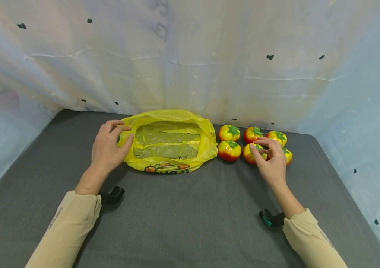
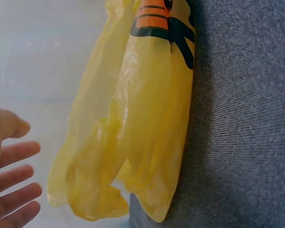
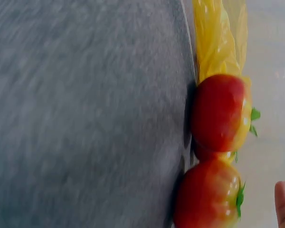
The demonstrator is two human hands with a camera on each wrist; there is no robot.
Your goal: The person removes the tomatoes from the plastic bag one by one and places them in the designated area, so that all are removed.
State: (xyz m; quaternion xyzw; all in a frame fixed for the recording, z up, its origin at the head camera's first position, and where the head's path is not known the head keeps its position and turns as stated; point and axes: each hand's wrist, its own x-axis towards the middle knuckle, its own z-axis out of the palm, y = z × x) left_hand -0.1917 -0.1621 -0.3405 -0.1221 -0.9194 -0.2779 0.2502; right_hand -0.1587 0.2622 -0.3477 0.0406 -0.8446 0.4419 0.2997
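A yellow plastic bag [image 1: 206, 149] lies with its mouth spread wide, a printed orange-and-black design on its near side. At its left rim is my left hand [image 1: 109, 147], fingers spread and loosely bent; the left wrist view shows those fingers [image 2: 16, 180] apart from the bag [image 2: 147, 109]. Right of the bag sit several glossy red-and-yellow tomatoes [image 1: 229, 151] with green star-shaped tops, in two rows. My right hand [image 1: 274, 165] hovers over the right-hand ones, partly hiding them. Its fingertips [image 3: 282, 204] show away from the nearest tomato [image 3: 204, 194], holding nothing.
Dark grey cloth covers the table [image 1: 183, 216]. A pale translucent sheet [image 1: 190, 59] with black marks rises behind it and along both sides. Black devices [image 1: 113, 195] are worn on both wrists.
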